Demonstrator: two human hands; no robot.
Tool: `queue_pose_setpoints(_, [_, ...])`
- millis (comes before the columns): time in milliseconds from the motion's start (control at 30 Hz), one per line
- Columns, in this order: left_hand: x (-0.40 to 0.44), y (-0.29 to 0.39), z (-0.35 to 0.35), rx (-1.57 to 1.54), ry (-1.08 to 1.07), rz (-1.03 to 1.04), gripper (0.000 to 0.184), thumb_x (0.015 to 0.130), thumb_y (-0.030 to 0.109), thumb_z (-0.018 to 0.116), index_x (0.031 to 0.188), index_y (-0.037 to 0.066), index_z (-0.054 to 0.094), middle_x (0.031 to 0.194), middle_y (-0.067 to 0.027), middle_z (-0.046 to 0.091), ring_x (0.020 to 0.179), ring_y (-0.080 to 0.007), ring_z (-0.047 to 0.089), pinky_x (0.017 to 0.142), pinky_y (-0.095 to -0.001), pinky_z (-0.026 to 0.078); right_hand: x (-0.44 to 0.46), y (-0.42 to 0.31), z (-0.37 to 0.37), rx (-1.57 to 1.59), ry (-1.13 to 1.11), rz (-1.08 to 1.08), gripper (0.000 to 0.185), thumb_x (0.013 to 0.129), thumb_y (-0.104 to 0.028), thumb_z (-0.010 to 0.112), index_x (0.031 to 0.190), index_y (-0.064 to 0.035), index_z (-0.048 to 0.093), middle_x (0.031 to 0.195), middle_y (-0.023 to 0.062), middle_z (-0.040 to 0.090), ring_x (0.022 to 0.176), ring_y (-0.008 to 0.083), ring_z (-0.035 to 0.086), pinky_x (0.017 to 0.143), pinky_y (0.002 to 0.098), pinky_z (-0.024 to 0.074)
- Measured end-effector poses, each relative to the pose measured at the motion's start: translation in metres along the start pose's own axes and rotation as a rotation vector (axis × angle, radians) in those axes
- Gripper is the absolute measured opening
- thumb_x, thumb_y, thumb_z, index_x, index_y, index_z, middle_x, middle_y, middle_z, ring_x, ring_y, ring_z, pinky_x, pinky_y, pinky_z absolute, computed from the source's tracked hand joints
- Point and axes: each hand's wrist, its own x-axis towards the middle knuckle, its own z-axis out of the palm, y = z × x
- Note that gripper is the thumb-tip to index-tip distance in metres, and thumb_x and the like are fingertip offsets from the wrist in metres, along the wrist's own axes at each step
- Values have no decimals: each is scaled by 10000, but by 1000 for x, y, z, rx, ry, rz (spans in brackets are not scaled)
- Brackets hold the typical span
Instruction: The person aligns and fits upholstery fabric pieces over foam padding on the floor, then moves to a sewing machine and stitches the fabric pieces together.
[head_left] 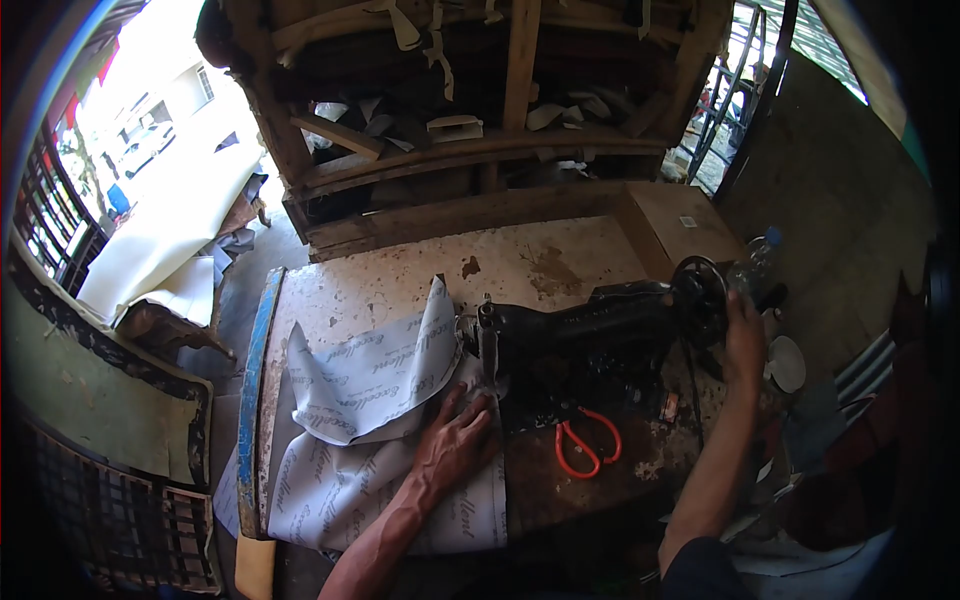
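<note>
A black sewing machine [590,330] stands on a worn table. White fabric [380,385] printed with "Excellent" lettering lies at its needle end, partly folded up and draping over the front edge. My left hand [458,440] rests on this fabric just in front of the needle area, fingers spread and pressing down. The needle itself is too dark to make out. At the machine's right end, my right hand [742,335] is closed round the rim of the handwheel [698,290]. Red-handled scissors [588,445] lie before the machine, their blades hidden in shadow.
A cardboard box [680,225] and a clear plastic bottle [765,250] stand at the back right. Behind the table is a wooden frame [480,150] holding scraps. The table [340,290] has a blue-painted left edge [265,340]. A white sheet [180,235] lies outside on the left.
</note>
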Motion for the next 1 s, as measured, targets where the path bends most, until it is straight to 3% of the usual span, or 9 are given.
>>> queue_pose_setpoints(100, [3, 1, -1, 8, -2, -4, 423, 793, 215, 772, 1173, 61, 670, 1373, -91, 616, 1370, -438, 452, 1139, -478, 428, -10, 13, -2, 208, 76, 31, 391, 1062, -306, 518, 1231, 9, 677, 1120, 173, 707, 989, 226, 659, 919, 381, 475])
queue_pose_setpoints(167, [2, 2, -2, 2, -14, -12, 439, 795, 219, 770, 1191, 63, 664, 1377, -91, 613, 1370, -435, 451, 1145, -475, 420, -35, -9, 4, -316, 279, -189, 314, 1054, -232, 527, 1194, 4, 680, 1136, 157, 696, 1011, 259, 675, 917, 382, 494])
queue_pose_setpoints(233, [1, 0, -2, 57, -21, 60, 454, 805, 227, 762, 1215, 65, 653, 1373, -95, 616, 1365, -435, 460, 1163, -471, 398, -97, -58, 39, -99, 234, -405, 217, 1029, -141, 542, 1104, 5, 683, 1072, 167, 690, 1013, 291, 682, 908, 387, 511])
queue_pose_setpoints(333, [0, 1, 0, -13, -1, 5, 465, 805, 234, 762, 1226, 68, 653, 1373, -95, 616, 1358, -437, 470, 1162, -469, 400, -167, -55, 103, -59, -543, -311, 181, 934, -183, 682, 1053, -50, 709, 978, 193, 709, 908, 375, 703, 788, 446, 550])
queue_pose_setpoints(367, [2, 1, 1, -10, 5, 16, 465, 805, 234, 762, 1226, 68, 653, 1373, -95, 616, 1358, -437, 470, 1162, -469, 400, -174, -24, 138, -72, -604, -346, 220, 899, -203, 707, 1083, -83, 721, 976, 210, 708, 908, 408, 691, 769, 465, 551])
queue_pose_setpoints(533, [-2, 4, -2, -13, 59, 20, 442, 808, 211, 750, 1216, 67, 661, 1360, -92, 626, 1357, -397, 488, 1154, -469, 413, -169, 12, 215, -64, -561, -594, 149, 828, -197, 748, 889, -62, 728, 836, 183, 686, 772, 377, 676, 680, 471, 517])
queue_pose_setpoints(833, [-7, 0, 3, -28, 87, 9, 411, 805, 199, 737, 1187, 69, 658, 1338, -73, 630, 1337, -417, 497, 1103, -470, 464, -151, 7, 180, -194, -812, -709, 247, 820, -320, 727, 929, -102, 771, 922, 179, 710, 841, 377, 694, 773, 468, 544])
queue_pose_setpoints(900, [-4, 0, 2, -32, 77, 4, 429, 806, 202, 740, 1208, 78, 654, 1357, -73, 618, 1353, -414, 481, 1105, -469, 464, -140, -4, 164, -136, -810, -671, 258, 818, -326, 733, 935, -98, 767, 927, 175, 711, 862, 378, 700, 791, 455, 552])
queue_pose_setpoints(1000, [-3, 1, 3, -36, 59, -16, 461, 805, 213, 747, 1236, 85, 646, 1367, -79, 612, 1365, -416, 470, 1116, -468, 456, -129, -24, 145, -515, -511, -328, 335, 848, -358, 716, 1014, -69, 748, 980, 177, 716, 996, 357, 704, 874, 452, 560])
